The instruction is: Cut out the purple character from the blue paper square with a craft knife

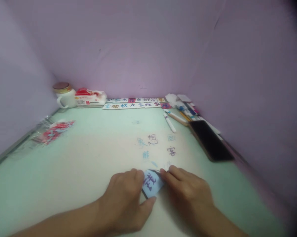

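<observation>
The head view looks forward and down over a pale green and whitish desk (pixel 94 154), with two bare hands at its near side. Between them, near the middle of the desk's front part, is a small light-blue card (pixel 154 186) bearing a purple handwritten character, with a dark line along its lower left edge. The left hand (pixel 127 196) has its grip closed on the card's left side, the thumb reaching to its bottom corner; the right hand (pixel 189 187) has its grip pinched on the upper right edge, fingertips together. Just beyond the hands, blue and purple handwritten characters (pixel 152 140) lie on the desk surface. On the right are a black-screened phone with a brownish edge (pixel 211 141), a slim white marker with a purple band (pixel 169 122) and a cluster of pens (pixel 185 115). At the far edge, two rows of small character cards (pixel 136 105), mostly white with a few red, run along the lilac wall (pixel 128 49). To their left stand a white-and-red soft packet (pixel 90 98) and a white mug with a brown lid (pixel 66 98). Nearer, on the left, is a blurred heap of small red and blue pieces (pixel 57 131).
</observation>
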Available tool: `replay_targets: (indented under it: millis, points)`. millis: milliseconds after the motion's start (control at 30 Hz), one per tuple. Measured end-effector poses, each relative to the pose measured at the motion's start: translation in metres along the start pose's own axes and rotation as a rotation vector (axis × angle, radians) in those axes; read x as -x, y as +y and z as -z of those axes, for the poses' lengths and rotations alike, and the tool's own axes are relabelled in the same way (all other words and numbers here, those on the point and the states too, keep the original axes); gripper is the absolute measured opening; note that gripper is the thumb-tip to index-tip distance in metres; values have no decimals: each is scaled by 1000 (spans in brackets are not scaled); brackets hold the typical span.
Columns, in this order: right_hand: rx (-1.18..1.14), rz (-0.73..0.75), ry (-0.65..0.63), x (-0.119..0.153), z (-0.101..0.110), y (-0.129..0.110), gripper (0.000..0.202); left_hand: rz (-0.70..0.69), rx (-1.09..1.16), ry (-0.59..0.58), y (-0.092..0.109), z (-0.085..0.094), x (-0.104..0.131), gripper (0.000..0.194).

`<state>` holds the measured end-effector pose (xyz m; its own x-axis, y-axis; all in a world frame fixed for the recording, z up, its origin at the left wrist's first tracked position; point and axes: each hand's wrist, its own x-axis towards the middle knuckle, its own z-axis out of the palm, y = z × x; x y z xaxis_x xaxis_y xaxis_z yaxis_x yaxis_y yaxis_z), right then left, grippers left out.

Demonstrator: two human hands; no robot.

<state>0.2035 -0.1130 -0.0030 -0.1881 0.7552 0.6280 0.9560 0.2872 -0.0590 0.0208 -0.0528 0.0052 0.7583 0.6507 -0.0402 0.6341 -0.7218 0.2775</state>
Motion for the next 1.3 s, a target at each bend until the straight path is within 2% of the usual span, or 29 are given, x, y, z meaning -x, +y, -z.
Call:
replay_targets:
  millis: [133, 233, 467, 633, 733, 1033, 1300]
  points:
    - [-34, -13, 37, 4, -6, 3, 27, 18, 21, -14, 0, 1, -1, 20]
    - [-115, -128, 53, 5, -8, 4, 21, 31, 28, 0, -1, 1, -2, 20]
    - [-359, -248, 2, 2, 3, 14, 17, 33, 20, 5, -2, 1, -4, 22]
    - [-264, -320, -107, 1, 5, 17, 21, 37, 21, -9, -1, 3, -5, 24]
    - [-208, -290, -166, 1, 5, 13, 19, 32, 25, -12, -1, 3, -4, 25]
    - [-191, -244, -165, 0, 4, -1, 19, 7, 27, 17, -3, 2, -5, 26]
    - [23, -229, -198, -9, 7, -10, 21, 33, -3, 24, 0, -2, -3, 25]
